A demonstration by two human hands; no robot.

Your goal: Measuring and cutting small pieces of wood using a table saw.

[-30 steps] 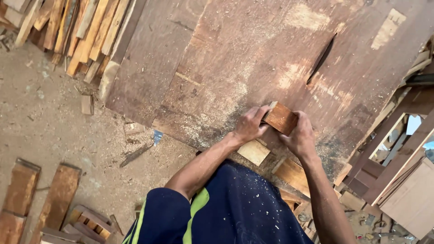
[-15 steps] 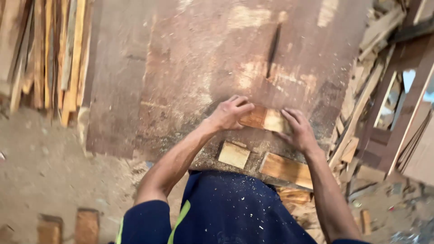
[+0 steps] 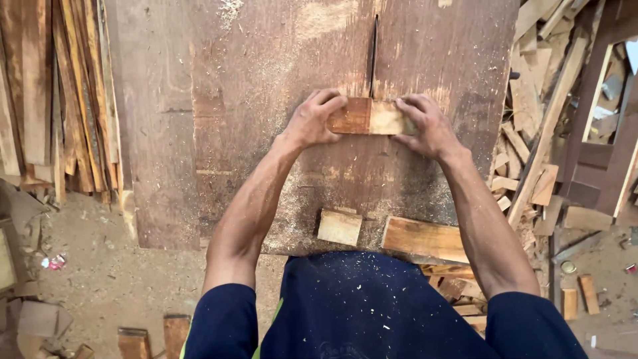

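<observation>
Your left hand and right hand each close on one end of a small rectangular block of reddish-brown and pale wood, fingers curled over the far edge and thumbs on the near edge. The block lies flat on the worn, sawdust-strewn brown wooden table top, its far edge just at the near end of the thin dark saw slot that runs away from you. The left hand covers the darker end, the right hand the paler end; neither hand holds anything else. Judged by its look, the block is stiff, light and dry, and the loose dust beneath may let it slide easily; hold it at the two short ends, with the fingers well aside of the slot line. Near the table's front edge lie a small pale square offcut and a longer orange-brown plank piece, both apart from the hands. Long thin wooden slats stand stacked at the left, and mixed scrap timber is heaped at the right.
</observation>
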